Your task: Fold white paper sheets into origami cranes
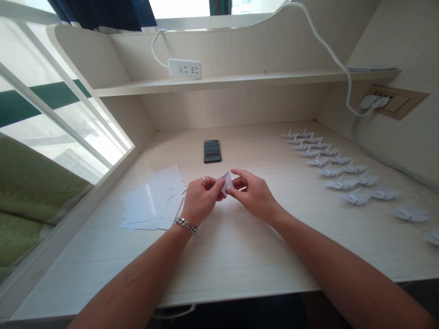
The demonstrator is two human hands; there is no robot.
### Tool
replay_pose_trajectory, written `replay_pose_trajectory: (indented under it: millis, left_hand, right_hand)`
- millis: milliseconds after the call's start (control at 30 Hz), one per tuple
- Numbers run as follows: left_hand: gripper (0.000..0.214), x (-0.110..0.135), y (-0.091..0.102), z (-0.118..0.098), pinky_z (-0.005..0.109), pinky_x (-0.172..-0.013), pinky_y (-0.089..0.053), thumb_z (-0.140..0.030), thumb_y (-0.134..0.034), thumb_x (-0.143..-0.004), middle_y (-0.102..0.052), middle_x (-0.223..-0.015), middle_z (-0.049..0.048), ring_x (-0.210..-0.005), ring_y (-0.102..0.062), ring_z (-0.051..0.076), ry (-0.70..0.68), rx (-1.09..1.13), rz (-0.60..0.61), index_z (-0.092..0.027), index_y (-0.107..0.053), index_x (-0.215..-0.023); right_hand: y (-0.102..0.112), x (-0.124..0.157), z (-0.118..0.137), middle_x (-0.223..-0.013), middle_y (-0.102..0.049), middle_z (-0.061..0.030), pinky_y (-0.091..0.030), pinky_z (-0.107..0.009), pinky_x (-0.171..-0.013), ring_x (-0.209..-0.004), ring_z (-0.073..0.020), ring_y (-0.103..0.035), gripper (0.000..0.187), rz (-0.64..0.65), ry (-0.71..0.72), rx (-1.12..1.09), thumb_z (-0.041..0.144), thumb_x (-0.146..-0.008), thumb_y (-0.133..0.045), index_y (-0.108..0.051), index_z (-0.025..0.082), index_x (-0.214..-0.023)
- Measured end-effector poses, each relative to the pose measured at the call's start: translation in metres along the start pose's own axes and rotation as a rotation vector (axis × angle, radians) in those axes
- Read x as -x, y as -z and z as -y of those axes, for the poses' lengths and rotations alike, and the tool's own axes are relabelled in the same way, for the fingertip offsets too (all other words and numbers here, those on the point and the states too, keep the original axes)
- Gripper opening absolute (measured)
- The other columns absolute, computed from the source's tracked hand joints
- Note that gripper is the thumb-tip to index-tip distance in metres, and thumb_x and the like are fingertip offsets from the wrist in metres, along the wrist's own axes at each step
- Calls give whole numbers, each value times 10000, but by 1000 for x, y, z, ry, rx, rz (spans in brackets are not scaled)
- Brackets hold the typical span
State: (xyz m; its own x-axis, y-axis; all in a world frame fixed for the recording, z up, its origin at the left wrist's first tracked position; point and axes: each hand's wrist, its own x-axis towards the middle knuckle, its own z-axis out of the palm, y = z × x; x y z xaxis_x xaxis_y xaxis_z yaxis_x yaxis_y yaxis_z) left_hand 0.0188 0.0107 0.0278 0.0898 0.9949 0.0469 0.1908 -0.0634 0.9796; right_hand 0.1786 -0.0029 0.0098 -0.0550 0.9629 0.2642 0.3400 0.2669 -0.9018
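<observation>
A small folded piece of white paper (226,181) is held up over the middle of the desk between my two hands. My left hand (203,195), with a ring and a chain bracelet at the wrist, pinches it between thumb and fingers. On the other side, my right hand (254,192) has its thumb at the paper's lower right edge, and its index finger reaches over the top corner. The other right fingers are curled behind and partly hidden. Just left of my left hand lie several flat white paper sheets (147,203), loosely overlapping.
Folded white paper cranes (331,170) stand in rows along the right of the desk (240,260). A dark phone (212,151) lies beyond my hands. A power strip (185,68) sits on the shelf; its white cable runs to a wall socket (394,101).
</observation>
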Motion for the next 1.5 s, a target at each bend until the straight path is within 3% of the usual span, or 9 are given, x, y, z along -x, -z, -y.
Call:
replay_pose_trajectory:
  millis: [133, 233, 433, 600, 833, 1100, 1267, 1367, 1500]
  left_hand:
    - [323, 1, -1, -3, 286, -629, -571, -427, -710, -754, -712, -692, 81, -630, -682, 164, 81, 95, 36, -108, -660, -767]
    - [325, 1, 0, -3, 287, -647, -572, -424, -698, -768, -715, -732, 89, -650, -677, 157, 88, 102, 89, -104, -659, -802]
    - [326, 0, 5, -3, 282, -645, -566, -423, -714, -756, -691, -724, 71, -669, -666, 155, 95, 139, 195, -109, -640, -804]
    - [316, -1, 7, -1, 278, -638, -562, -412, -733, -738, -664, -680, 56, -642, -645, 145, 85, 97, 251, -111, -635, -747]
    - [326, -2, 12, -2, 294, -636, -569, -449, -696, -769, -661, -704, 55, -683, -660, 166, 38, 64, 287, -126, -648, -767]
    - [325, -6, 12, 0, 191, -412, -370, -453, -710, -753, -557, -493, -27, -425, -486, 80, -77, -94, 48, -137, -656, -809]
    - [396, -3, 6, -3, 218, -434, -434, -419, -730, -742, -612, -536, -22, -455, -556, 119, -11, 97, 35, -147, -581, -987]
    - [379, -2, 2, -2, 217, -473, -458, -386, -750, -729, -619, -554, -21, -500, -574, 117, -37, 197, 38, -150, -566, -963]
    - [316, -2, 2, -1, 203, -462, -439, -396, -733, -751, -622, -569, -8, -492, -559, 100, -66, 199, 57, -139, -598, -873]
  right_hand:
    - [2, 0, 3, -974, -720, -70, -491, -328, -773, -831, -198, -655, 303, -41, 82, 115, 331, -879, -564, -652, 204, -1139]
    - [3, -1, 5, -872, -704, -54, -483, -321, -707, -742, -183, -628, 252, -47, 68, 125, 354, -915, -494, -685, 211, -996]
    - [3, -8, 5, -736, -655, -57, -529, -289, -598, -683, -172, -644, 257, 76, -322, -413, 392, -883, -520, -614, 162, -818]
    - [3, -8, 2, -751, -658, -31, -521, -281, -598, -673, -152, -615, 257, -1, -151, -296, 416, -798, -652, -632, 162, -826]
    - [8, -8, 7, -730, -659, -23, -511, -272, -588, -658, -140, -617, 293, 95, -283, -486, 443, -746, -697, -644, 156, -772]
    - [5, -5, 3, -820, -706, -41, -500, -256, -592, -761, -172, -677, 160, 164, -149, -345, 294, -788, -657, -643, 167, -885]
    - [0, -1, 8, -855, -712, -45, -510, -269, -620, -780, -173, -680, 195, 148, -63, -322, 290, -809, -646, -648, 176, -968]
    - [-1, 2, 12, -849, -712, -51, -513, -276, -637, -793, -178, -681, 224, 141, -4, -311, 331, -835, -634, -655, 177, -996]
    - [-2, 1, 11, -856, -707, -53, -526, -282, -629, -794, -188, -693, 253, 154, -51, -347, 389, -859, -608, -658, 181, -995]
